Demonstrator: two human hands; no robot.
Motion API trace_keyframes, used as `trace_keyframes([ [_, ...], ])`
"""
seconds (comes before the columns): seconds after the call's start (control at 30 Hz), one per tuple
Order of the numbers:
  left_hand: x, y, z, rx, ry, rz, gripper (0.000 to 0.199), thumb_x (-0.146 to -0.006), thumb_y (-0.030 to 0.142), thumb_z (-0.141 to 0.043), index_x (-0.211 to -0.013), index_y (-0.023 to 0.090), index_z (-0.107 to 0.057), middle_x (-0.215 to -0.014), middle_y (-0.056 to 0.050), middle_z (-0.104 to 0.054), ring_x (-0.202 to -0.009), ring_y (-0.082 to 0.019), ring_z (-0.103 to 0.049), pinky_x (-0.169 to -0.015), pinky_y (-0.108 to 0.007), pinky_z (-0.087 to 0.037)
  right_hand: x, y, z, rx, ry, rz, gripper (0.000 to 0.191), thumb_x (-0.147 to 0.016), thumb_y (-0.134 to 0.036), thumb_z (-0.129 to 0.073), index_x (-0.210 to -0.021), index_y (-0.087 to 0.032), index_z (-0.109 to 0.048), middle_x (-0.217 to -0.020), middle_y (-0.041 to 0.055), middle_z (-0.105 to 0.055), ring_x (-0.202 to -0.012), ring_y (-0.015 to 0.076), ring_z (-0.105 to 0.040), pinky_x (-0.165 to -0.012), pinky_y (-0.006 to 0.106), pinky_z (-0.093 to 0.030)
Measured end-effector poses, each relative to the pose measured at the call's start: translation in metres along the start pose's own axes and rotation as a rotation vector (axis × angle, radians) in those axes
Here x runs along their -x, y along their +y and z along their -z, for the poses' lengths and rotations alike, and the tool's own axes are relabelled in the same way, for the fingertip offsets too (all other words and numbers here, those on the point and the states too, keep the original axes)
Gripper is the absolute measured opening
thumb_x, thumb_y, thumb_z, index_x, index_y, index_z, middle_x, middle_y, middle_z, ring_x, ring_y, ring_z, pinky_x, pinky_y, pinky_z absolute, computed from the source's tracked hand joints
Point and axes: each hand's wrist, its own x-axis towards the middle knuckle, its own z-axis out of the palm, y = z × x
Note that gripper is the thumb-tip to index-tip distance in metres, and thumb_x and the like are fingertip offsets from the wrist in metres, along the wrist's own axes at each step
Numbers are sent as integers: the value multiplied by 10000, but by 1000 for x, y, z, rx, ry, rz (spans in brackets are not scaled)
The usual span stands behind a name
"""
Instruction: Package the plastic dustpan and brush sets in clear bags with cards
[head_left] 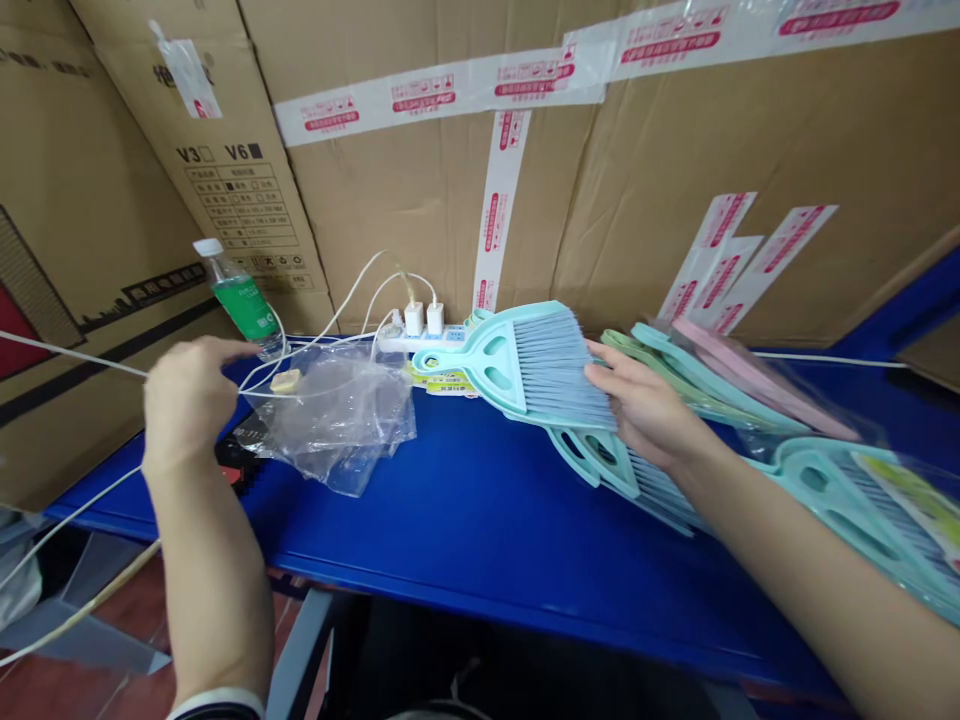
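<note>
My right hand [637,400] grips a mint-green dustpan and brush set [495,365] by its bristle end. The grey-blue bristles face up, and the looped handle points left. Beneath it, another mint set [600,460] lies on the blue table, partly covered by my wrist. My left hand [191,395] is beside the bottle [246,300], at a white cable; the index finger stretches right and the other fingers are hidden. Clear plastic bags [337,410] lie right of this hand. Whether it holds anything, I cannot tell.
A power strip [455,333] with two plugged-in chargers [424,319] stands against the cardboard boxes [420,200] at the back. Wrapped pink [765,375] and green [675,375] pieces lie at right, near another mint set [862,510]. White cables cross the left side.
</note>
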Motion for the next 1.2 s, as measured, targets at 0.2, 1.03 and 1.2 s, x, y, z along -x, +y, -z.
trace_keyframes([
  [0.2, -2, 88, -32, 58, -45, -315, 426, -979, 429, -464, -1303, 160, -534, -1135, -129, -683, -1025, -283, -638, -875, -480, -551, 7, 4, -10, 78, -119, -17, 368, -853, -355, -536, -1209, -292, -600, -957, 65, -749, -892, 260, -722, -760, 427, -588],
  [1.03, 16, 129, -78, 224, -103, -386, 278, -975, 319, -474, -1180, 168, -586, -884, -60, -663, -768, -189, -660, -680, -306, -565, 52, -6, -37, 1407, 55, 1038, 251, -892, -170, -525, -655, -216, -592, -705, 48, -488, -691, 206, -458, -580, 315, -375],
  [1.2, -24, 113, -64, 188, -78, -276, 294, -949, 365, -556, -1163, 171, -612, -896, -51, -637, -706, -170, -596, -707, -329, -540, 58, -18, -14, 1644, 364, 950, 409, -980, -302, -398, -643, -213, -613, -706, 109, -534, -677, 240, -529, -501, 328, -359],
])
